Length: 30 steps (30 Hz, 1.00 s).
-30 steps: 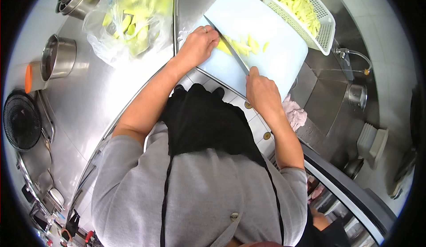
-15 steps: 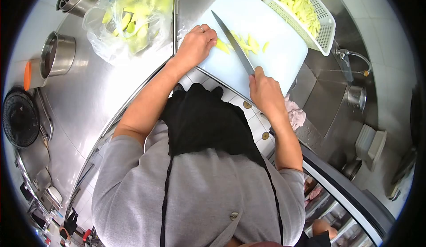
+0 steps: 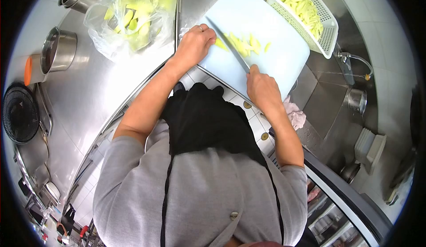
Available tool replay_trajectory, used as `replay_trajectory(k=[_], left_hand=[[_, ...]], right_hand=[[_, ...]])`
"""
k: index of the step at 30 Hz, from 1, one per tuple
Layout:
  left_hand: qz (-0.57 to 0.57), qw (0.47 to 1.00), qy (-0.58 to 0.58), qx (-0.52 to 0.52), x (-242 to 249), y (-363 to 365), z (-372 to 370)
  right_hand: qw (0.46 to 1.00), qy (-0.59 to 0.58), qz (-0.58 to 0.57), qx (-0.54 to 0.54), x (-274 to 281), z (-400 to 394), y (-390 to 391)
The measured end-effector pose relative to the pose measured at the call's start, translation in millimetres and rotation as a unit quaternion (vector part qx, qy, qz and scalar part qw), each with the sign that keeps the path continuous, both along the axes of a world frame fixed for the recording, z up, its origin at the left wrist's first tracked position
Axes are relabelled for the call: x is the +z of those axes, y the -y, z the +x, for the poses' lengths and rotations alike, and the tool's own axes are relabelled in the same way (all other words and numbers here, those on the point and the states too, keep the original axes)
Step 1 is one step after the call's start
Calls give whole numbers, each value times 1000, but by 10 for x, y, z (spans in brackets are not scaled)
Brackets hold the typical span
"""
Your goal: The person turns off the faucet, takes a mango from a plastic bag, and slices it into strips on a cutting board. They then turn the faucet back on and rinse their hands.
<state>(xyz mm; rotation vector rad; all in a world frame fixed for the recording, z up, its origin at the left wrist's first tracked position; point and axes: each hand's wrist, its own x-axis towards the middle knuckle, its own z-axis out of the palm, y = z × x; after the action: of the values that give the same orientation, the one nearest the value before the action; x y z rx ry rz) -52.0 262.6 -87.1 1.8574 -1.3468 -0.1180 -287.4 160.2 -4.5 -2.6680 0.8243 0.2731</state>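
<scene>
Your left hand (image 3: 195, 44) pins a potato piece (image 3: 221, 44) on the cutting board (image 3: 284, 56) | your right hand (image 3: 262, 86) grips the knife (image 3: 230, 47), blade among cut strips (image 3: 248, 46)

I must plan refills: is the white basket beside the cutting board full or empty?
Partly full: yellow strips cover the white basket bottom, below its rim.

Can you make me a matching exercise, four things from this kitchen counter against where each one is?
Things:
1. knife
2. cut yellow strips
3. plastic bag
4. pink cloth

Places:
A. on the steel counter, left of the cutting board
B. in the right hand, blade on the board
C. by the sink's edge, right of the right wrist
D. in the white basket

Pairs: 1-B, 2-D, 3-A, 4-C
</scene>
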Motion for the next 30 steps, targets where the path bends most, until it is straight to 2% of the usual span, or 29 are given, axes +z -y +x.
replay_trajectory(k=[4,8,15,20,24,30], left_hand=[[10,1000,16,-1,48,20,21],[-2,1000,25,-9,20,18,23],[18,1000,14,-4,65,-6,54],[0,1000,20,-3,40,-1,104],[-6,1000,17,-8,16,-28,117],[-10,999,40,-10,23,-29,115]], right_hand=[[1000,-8,8,-6,205,23,-77],[1000,-13,4,-2,-78,-32,-27],[1000,-19,16,-10,171,18,-101],[1000,7,7,7,-106,-32,3],[1000,-5,6,-4,187,22,-91],[1000,6,3,7,47,-26,-55]])
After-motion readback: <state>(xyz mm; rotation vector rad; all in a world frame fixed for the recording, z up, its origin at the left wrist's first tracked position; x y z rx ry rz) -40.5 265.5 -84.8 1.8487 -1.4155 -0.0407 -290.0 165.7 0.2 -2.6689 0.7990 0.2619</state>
